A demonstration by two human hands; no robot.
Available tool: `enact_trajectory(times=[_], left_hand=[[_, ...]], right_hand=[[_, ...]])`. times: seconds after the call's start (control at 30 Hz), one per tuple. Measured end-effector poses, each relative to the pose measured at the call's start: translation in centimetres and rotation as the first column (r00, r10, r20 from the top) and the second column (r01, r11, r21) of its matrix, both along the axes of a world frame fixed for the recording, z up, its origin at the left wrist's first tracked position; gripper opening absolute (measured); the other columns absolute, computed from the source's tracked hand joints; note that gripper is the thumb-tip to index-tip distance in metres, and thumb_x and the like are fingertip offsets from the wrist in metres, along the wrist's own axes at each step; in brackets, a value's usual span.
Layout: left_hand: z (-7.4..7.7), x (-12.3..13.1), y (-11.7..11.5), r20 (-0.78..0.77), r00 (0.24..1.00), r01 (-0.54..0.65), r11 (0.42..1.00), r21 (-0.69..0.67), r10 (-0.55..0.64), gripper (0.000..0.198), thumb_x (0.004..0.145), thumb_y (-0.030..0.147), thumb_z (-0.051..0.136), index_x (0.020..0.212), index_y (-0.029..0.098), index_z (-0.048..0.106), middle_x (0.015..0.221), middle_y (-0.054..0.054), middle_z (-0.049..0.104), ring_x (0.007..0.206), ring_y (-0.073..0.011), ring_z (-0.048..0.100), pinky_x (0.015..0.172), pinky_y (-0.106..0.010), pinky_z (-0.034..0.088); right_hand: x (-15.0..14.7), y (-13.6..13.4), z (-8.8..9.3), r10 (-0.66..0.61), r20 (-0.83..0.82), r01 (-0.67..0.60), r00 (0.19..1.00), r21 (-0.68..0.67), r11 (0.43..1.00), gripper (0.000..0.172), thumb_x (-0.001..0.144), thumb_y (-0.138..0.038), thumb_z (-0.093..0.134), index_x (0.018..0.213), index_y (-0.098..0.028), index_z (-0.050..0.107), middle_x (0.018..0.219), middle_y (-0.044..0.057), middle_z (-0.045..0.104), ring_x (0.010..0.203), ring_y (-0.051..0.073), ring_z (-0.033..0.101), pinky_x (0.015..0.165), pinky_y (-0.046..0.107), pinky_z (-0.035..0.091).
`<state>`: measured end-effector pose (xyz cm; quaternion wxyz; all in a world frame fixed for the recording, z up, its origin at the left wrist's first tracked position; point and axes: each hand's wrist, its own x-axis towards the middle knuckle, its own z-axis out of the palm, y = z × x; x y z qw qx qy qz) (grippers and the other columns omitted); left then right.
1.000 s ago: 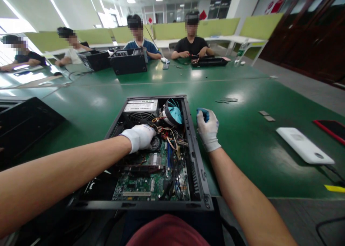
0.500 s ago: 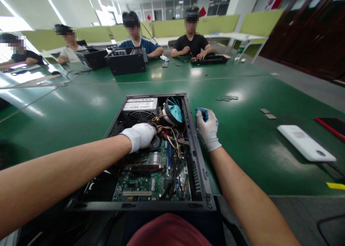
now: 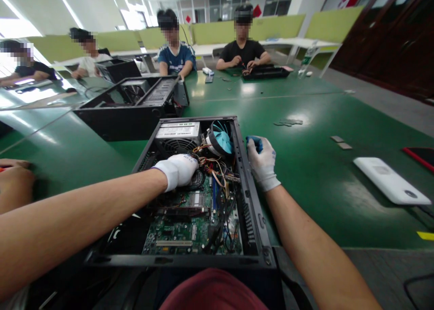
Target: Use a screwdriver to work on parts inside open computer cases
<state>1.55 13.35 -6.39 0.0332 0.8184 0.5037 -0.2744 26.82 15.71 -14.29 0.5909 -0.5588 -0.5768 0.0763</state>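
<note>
An open computer case (image 3: 251, 201) lies in front of me with its inside facing up. My left hand (image 3: 183, 169), in a white glove, reaches into it among the cables (image 3: 217, 167) below the power supply (image 3: 179, 130). Its fingers look closed, and their tips are hidden. Close by are the turquoise cooling fan (image 3: 222, 139) and the green motherboard (image 3: 169, 235). Just outside the case's right edge is my right hand (image 3: 262, 160), in a white glove with blue fingertips. Its fingers are curled together, and I cannot make out anything in them.
Another open case (image 3: 132, 120) lies beyond mine to the left, with a person (image 3: 176, 59) behind it. A co-worker's hand (image 3: 15, 181) shows at the left edge. To the right lie a white power bank (image 3: 389, 179), small grey pieces (image 3: 341, 142) and a red-edged device (image 3: 420, 158).
Across the table, a person has tipped the black case down toward my side. A co-worker's hand has come in at the left edge. My own hands stay almost where they were.
</note>
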Motion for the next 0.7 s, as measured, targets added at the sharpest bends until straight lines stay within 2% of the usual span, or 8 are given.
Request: enact_trajectory(times=[0.17,0.43,0.7], left_hand=[[-0.1,-0.2,0.0,0.005,1.0,-0.006,1.0,0.005,0.006,0.042,0.073,0.037,0.075,0.112,0.021,0.074,0.113,-0.012,0.076,0.104,-0.0293,0.073,0.092,-0.036,0.058],[-0.9,-0.7,0.4,0.046,0.999,0.008,1.0,0.004,-0.008,0.055,0.07,0.048,0.076,0.118,0.021,0.071,0.115,-0.013,0.075,0.104,-0.0319,0.073,0.092,-0.038,0.058],[-0.9,-0.4,0.4,0.047,0.999,0.023,1.0,-0.003,-0.023,0.051,0.073,0.042,0.077,0.118,0.018,0.071,0.117,-0.015,0.075,0.108,-0.0331,0.072,0.096,-0.039,0.056]], right_hand=[[-0.2,-0.2,0.2,0.008,0.025,-0.008,1.0,-0.007,1.0,0.034,0.094,-0.049,0.053,0.086,-0.019,0.069,0.085,0.006,0.068,0.081,0.021,0.061,0.078,0.035,0.046],[-0.1,-0.2,0.1,0.011,0.028,-0.011,1.0,-0.007,1.0,0.033,0.094,-0.047,0.054,0.087,-0.019,0.069,0.087,0.007,0.069,0.082,0.021,0.062,0.079,0.035,0.046],[-0.2,-0.3,0.1,0.017,0.03,-0.016,0.999,-0.045,0.999,0.033,0.093,-0.048,0.054,0.088,-0.019,0.069,0.088,0.006,0.069,0.083,0.022,0.062,0.08,0.035,0.047]])
